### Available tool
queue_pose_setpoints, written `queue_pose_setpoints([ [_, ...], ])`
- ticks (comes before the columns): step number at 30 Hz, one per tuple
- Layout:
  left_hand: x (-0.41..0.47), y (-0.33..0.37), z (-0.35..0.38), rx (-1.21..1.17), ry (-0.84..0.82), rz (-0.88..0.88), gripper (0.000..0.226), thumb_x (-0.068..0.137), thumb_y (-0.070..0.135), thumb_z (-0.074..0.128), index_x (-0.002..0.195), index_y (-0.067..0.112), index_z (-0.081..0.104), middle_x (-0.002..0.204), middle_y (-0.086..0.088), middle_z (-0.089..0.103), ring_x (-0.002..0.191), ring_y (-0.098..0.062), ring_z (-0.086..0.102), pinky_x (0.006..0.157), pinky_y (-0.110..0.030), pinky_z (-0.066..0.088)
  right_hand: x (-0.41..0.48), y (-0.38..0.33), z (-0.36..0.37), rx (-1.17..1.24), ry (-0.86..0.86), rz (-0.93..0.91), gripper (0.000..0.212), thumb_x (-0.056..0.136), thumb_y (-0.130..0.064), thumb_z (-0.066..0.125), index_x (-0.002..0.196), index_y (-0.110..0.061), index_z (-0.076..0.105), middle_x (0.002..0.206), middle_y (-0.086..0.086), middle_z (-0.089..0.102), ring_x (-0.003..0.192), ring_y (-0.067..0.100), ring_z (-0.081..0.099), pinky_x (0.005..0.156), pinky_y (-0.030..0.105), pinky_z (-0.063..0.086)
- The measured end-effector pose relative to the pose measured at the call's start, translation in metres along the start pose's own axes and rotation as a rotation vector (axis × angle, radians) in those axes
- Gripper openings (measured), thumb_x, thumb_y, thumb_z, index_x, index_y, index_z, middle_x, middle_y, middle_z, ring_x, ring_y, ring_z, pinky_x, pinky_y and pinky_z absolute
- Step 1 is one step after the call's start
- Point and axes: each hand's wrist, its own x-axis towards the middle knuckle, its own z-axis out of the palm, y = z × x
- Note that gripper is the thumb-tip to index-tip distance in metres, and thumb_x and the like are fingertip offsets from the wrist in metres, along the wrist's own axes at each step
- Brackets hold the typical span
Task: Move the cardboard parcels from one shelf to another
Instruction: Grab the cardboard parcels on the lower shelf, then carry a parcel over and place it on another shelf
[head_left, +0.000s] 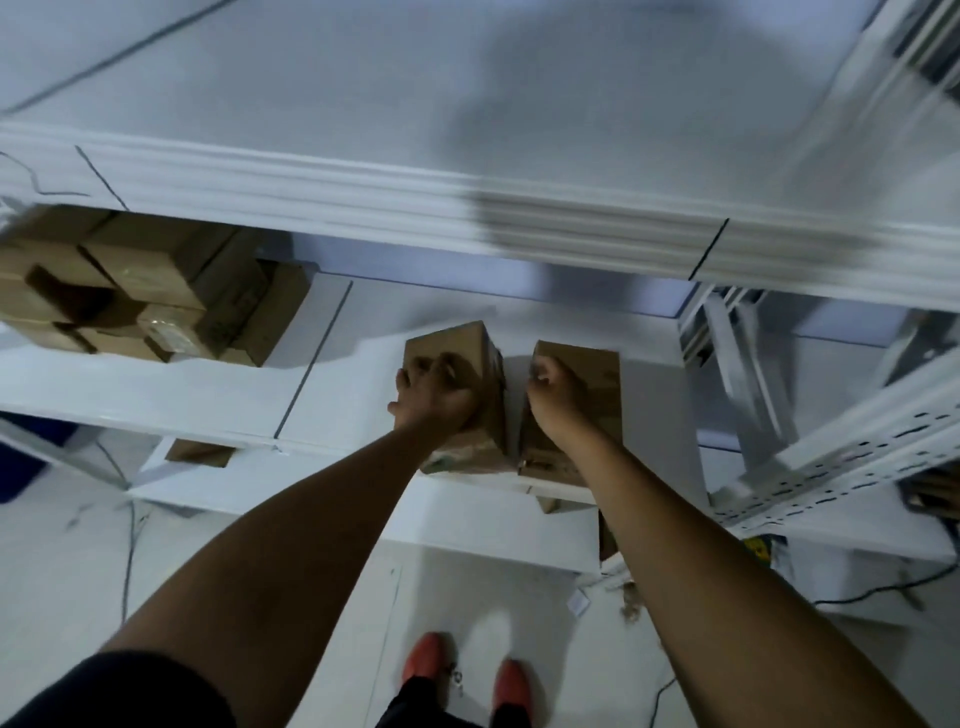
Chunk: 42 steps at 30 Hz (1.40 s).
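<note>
Parcels are sitting side by side on the middle shelf (337, 410): the left hand (434, 397) is gripping the left parcel (467, 374), the right hand (556, 395) the right parcel (587, 379), fingers curled over their tops. Far left of the fingers, a stack of parcels (140, 291) is waiting; the job looks partway done.

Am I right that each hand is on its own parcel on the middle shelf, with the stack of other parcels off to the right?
Not quite. In the head view the left hand and right hand each rest on a parcel, but the stack of parcels sits to the left, not the right.
</note>
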Motion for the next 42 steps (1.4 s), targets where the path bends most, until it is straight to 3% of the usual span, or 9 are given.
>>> queue_pose_setpoints([
  [4,-0.004,-0.001,-0.053,-0.908,-0.179,-0.168,0.04,0.098,0.044,0.047,0.118,0.015,0.066,0.116,-0.021,0.073,0.09,-0.028,0.068,0.072,-0.036,0.055,-0.001,-0.013,-0.021,0.081,0.236,-0.005,0.028,0.099,-0.022,0.05,0.119,-0.027,0.067,0.116,-0.001,0.07,0.093,0.018,0.064,0.079,0.031,0.055],
  [8,-0.015,-0.014,-0.08,-1.381,-0.342,-0.258,0.051,0.094,0.056,0.042,0.103,0.015,0.07,0.085,-0.012,0.075,0.084,-0.028,0.067,0.077,-0.035,0.056,-0.003,-0.031,-0.022,0.338,0.225,0.197,0.024,0.103,-0.023,0.046,0.111,-0.02,0.068,0.092,0.001,0.067,0.076,0.016,0.059,0.078,0.032,0.05],
  [13,-0.02,-0.033,-0.067,-1.818,-0.495,-0.194,0.063,0.092,0.058,0.043,0.137,0.017,0.059,0.131,-0.02,0.06,0.12,-0.045,0.056,0.11,-0.058,0.04,-0.011,-0.028,0.008,0.619,-0.063,0.322,0.018,0.101,-0.038,0.057,0.106,-0.022,0.065,0.114,0.009,0.063,0.098,0.024,0.06,0.076,0.037,0.051],
  [16,-0.025,-0.034,-0.058,-1.929,-0.582,-0.143,0.076,0.093,0.058,0.045,0.157,0.018,0.045,0.157,-0.021,0.046,0.144,-0.048,0.042,0.119,-0.065,0.026,-0.017,-0.021,0.012,0.731,-0.211,0.381,0.049,0.09,-0.06,0.064,0.12,-0.021,0.057,0.125,0.014,0.057,0.115,0.034,0.057,0.083,0.048,0.055],
  [20,-0.036,-0.027,-0.052,-1.945,-0.528,-0.154,0.08,0.085,0.056,0.054,0.156,0.019,0.047,0.16,-0.02,0.044,0.147,-0.047,0.04,0.123,-0.066,0.018,-0.015,-0.016,0.015,0.899,-0.344,0.307,0.078,0.078,-0.075,0.065,0.137,-0.025,0.056,0.134,0.018,0.062,0.125,0.041,0.059,0.098,0.062,0.053],
  [24,-0.041,-0.017,-0.048,-1.815,-0.447,-0.305,0.065,0.095,0.053,0.036,0.143,0.016,0.058,0.146,-0.023,0.059,0.142,-0.048,0.048,0.118,-0.064,0.033,-0.019,-0.011,0.012,1.004,-0.417,0.205,0.066,0.081,-0.072,0.064,0.134,-0.032,0.064,0.133,0.021,0.067,0.124,0.045,0.062,0.104,0.072,0.043],
  [29,-0.032,-0.016,-0.057,-1.411,-0.31,-0.242,0.048,0.097,0.04,0.054,0.133,0.013,0.067,0.14,-0.024,0.065,0.121,-0.04,0.065,0.109,-0.054,0.05,-0.015,-0.004,-0.005,0.933,-0.276,0.257,0.05,0.086,-0.063,0.064,0.119,-0.026,0.068,0.127,0.02,0.067,0.121,0.042,0.061,0.108,0.063,0.044],
  [34,-0.031,-0.005,-0.068,-0.934,-0.327,-0.11,0.051,0.096,0.072,0.046,0.119,0.03,0.066,0.118,-0.009,0.074,0.109,-0.031,0.069,0.098,-0.05,0.055,-0.011,-0.007,-0.018,0.73,-0.197,0.191,0.044,0.084,-0.058,0.069,0.118,-0.029,0.069,0.118,0.009,0.075,0.113,0.035,0.067,0.106,0.054,0.047],
  [42,-0.026,0.004,-0.079,-0.864,-0.357,-0.065,0.063,0.09,0.068,0.06,0.135,0.023,0.064,0.125,-0.01,0.075,0.112,-0.034,0.071,0.1,-0.052,0.057,-0.017,-0.013,-0.029,0.697,-0.207,0.066,0.028,0.091,-0.056,0.063,0.113,-0.04,0.068,0.121,0.006,0.074,0.108,0.03,0.069,0.081,0.041,0.053],
])
